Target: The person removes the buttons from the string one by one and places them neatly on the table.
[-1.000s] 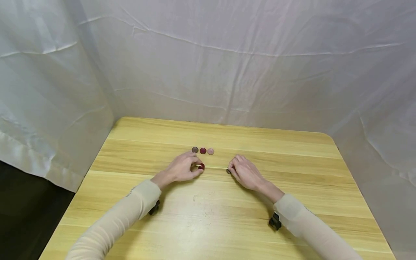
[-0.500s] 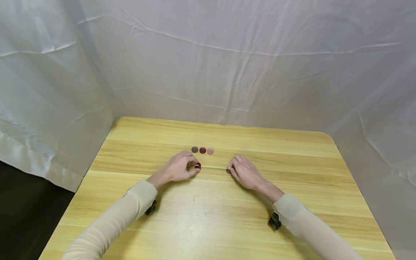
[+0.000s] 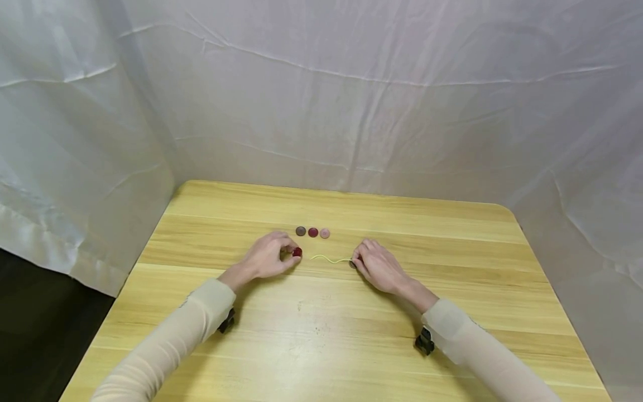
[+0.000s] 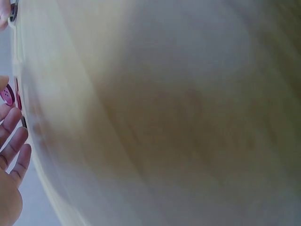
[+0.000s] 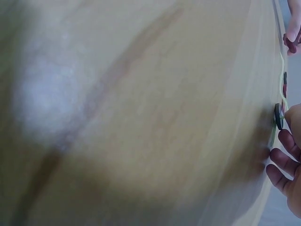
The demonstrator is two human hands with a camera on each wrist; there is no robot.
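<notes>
Left hand [image 3: 266, 258] pinched a red button [image 3: 297, 252] at the fingertips, just above the table [image 3: 321, 335], fingers curled round it. A pale thread [image 3: 329, 259] lay slack and wavy on the wood between the hands, its left end near the red button; couldn't tell if it passed through. Right hand [image 3: 379, 267] held the thread's other end, with a dark button [image 3: 353, 264] tucked under its fingertips. My read: a button was being worked off or onto the thread, so best to keep the right end pinned, hold the button by its rim and slide it straight along the line without jerking. Behind the hands, three buttons [image 3: 313, 232] sat in a row: grey-brown, dark red, pink. All small flat discs. Table: smooth light wood grain, rounded corners. Wrinkled white cloth [image 3: 351, 100] backdrop. Wrist views mostly blurred.
</notes>
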